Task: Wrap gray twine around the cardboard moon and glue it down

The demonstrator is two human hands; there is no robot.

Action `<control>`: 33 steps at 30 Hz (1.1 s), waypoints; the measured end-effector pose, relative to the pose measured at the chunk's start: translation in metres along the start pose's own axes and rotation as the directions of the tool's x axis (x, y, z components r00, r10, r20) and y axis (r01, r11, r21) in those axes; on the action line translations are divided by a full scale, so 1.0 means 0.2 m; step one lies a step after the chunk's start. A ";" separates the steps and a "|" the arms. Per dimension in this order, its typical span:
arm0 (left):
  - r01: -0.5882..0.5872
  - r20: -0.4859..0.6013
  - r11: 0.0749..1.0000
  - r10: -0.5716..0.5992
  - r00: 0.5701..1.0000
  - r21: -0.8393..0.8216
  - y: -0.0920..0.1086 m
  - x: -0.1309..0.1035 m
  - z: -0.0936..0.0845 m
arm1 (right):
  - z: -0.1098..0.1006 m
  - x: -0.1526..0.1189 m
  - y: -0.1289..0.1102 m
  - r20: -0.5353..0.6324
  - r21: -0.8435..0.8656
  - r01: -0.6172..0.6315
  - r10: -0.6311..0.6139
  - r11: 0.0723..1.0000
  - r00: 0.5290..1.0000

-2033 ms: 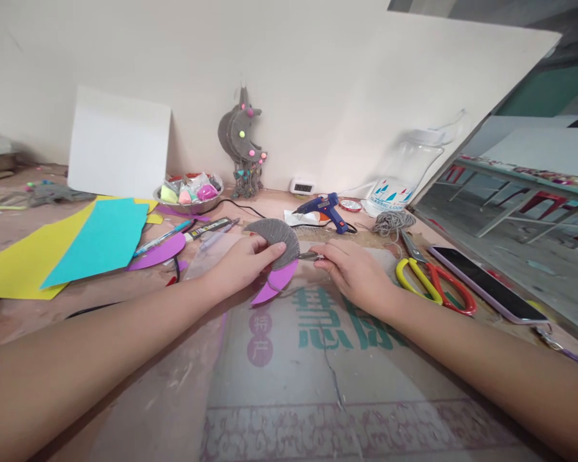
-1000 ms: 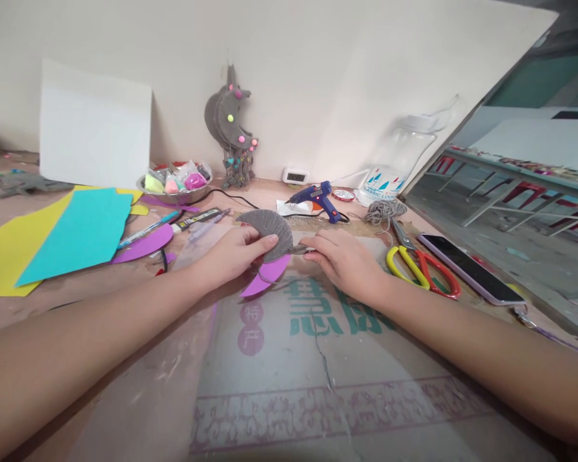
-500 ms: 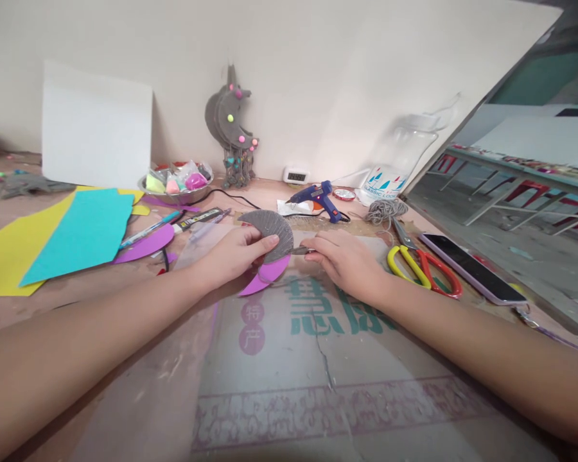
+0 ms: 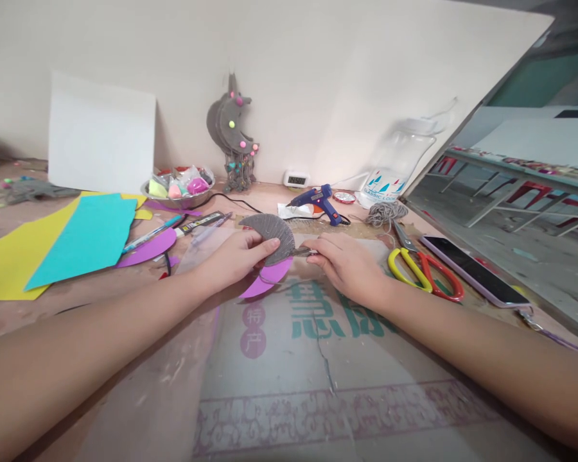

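My left hand (image 4: 238, 258) pinches a crescent moon cutout (image 4: 272, 232) between thumb and fingers. Grey yarn covers the crescent's upper part, while its lower tip is bare purple. A loose strand loops over the purple part. Close to the crescent's right edge, my right hand (image 4: 341, 262) is closed on a small bundle of grey yarn (image 4: 300, 251); the fingertips underneath are partly hidden. Both hands are above a printed plastic sheet (image 4: 270, 372).
A blue glue gun (image 4: 324, 204), a ball of grey yarn (image 4: 385, 213), scissors (image 4: 426, 269) and a phone (image 4: 474, 269) lie beyond and right. Coloured sheets (image 4: 84, 237) and a bowl (image 4: 178, 200) of bagged clay lie left. A decorated grey moon (image 4: 226, 125) leans against the wall.
The view has shifted slightly, so things sit a little lower. Both hands keep their grip on the crescent and the yarn, with hardly any movement between them.
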State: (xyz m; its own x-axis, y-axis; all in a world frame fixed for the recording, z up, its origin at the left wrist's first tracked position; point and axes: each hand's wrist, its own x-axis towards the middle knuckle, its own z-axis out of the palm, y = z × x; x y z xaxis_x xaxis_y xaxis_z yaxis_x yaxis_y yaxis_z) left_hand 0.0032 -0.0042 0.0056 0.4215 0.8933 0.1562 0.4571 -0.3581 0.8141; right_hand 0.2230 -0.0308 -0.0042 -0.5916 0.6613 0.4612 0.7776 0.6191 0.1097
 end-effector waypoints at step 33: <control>0.027 0.013 0.996 -0.026 1.000 -0.083 0.02 -0.01 0.00 | 0.00 0.00 0.00 0.004 0.025 -0.017 0.017 1.000 1.000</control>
State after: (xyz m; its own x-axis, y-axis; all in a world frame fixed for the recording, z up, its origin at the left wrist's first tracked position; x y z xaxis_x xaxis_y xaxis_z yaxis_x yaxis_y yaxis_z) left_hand 0.0042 -0.0066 0.0089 0.4197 0.8987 0.1273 0.4023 -0.3099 0.8615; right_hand 0.2230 -0.0314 -0.0041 -0.5795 0.6733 0.4592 0.7819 0.6183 0.0801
